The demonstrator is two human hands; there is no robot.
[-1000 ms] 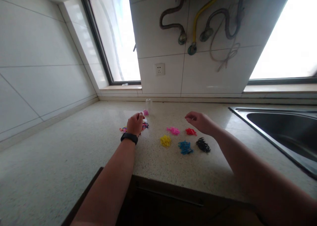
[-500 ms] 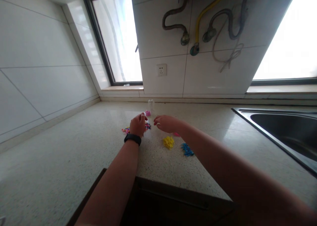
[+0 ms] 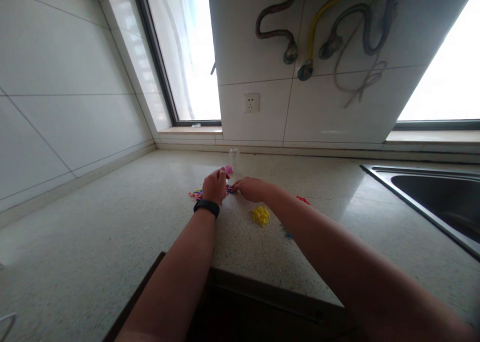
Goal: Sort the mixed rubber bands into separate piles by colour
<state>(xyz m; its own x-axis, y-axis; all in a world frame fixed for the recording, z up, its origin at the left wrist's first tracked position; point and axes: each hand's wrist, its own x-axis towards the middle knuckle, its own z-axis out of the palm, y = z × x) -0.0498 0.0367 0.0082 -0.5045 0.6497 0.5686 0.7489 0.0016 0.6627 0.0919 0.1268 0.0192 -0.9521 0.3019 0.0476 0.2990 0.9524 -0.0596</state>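
A pile of small mixed-colour bands or strips (image 3: pixel 195 195) lies on the counter, partly covered by my left hand (image 3: pixel 214 186). That hand has its fingers curled in, thumb near the forefinger; whatever it pinches is too small to make out. My right hand (image 3: pixel 250 188) reaches in from the right, fingertips pressed together at the pile's right edge. Closer to me sits a heap of yellow pieces (image 3: pixel 261 215). Blue pieces (image 3: pixel 288 235) are mostly hidden under my right forearm, and red pieces (image 3: pixel 303 200) show just beyond it.
Behind my hands a clear jar (image 3: pixel 234 157) stands near a pink lid-like piece (image 3: pixel 228 170). A metal sink (image 3: pixel 378 174) is set into the counter (image 3: pixel 142 232) at the right. A socket (image 3: pixel 252 103) and pipes are on the back wall.
My right hand has come down and left to the mixed pile's edge. My left hand stays curled over the pile. The camera view has shifted slightly; the red pieces now show past my right forearm.
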